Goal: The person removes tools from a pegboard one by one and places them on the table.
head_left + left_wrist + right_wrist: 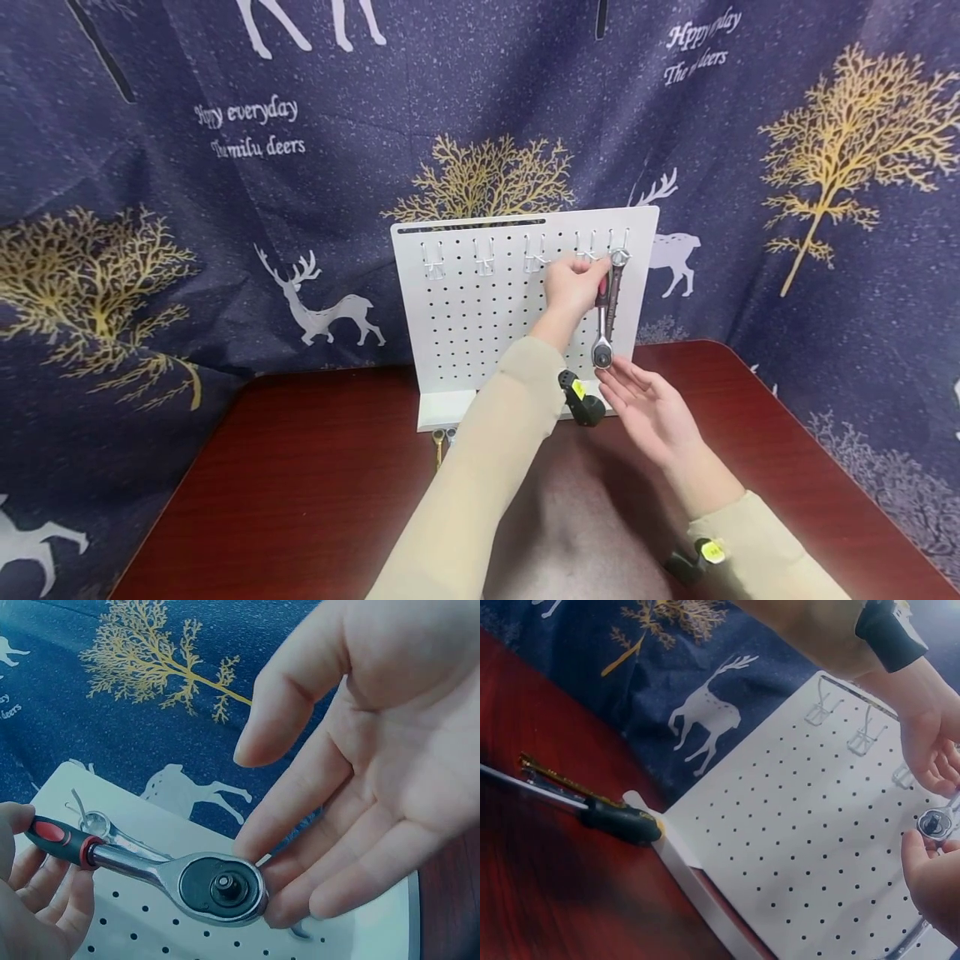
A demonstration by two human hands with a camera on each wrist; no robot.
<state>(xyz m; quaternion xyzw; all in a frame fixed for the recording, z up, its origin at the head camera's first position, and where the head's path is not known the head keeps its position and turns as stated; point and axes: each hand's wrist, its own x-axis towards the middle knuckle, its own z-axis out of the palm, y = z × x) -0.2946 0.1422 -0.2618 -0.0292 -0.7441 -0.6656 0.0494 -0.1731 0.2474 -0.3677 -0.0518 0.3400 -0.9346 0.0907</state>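
Observation:
My left hand [573, 287] grips the red and black handle of a ratchet wrench [602, 329], high in front of the pegboard's right side. The ratchet's round head [221, 889] hangs downward, with its square drive facing out. Just below, my right hand [648, 408] is palm up with its fingers extended, and the fingertips touch the head's lower edge. Behind the ratchet, a silver wrench [619, 258] hangs by its ring end from a wire hook at the upper right. The ratchet hides part of this wrench.
The white pegboard [472, 333] stands on the dark red table [315, 475]. Several wire hooks [484, 258] line its top. A gold wrench [438, 446] lies before its base, partly behind my left sleeve. A dark-handled screwdriver [622, 821] shows in the right wrist view.

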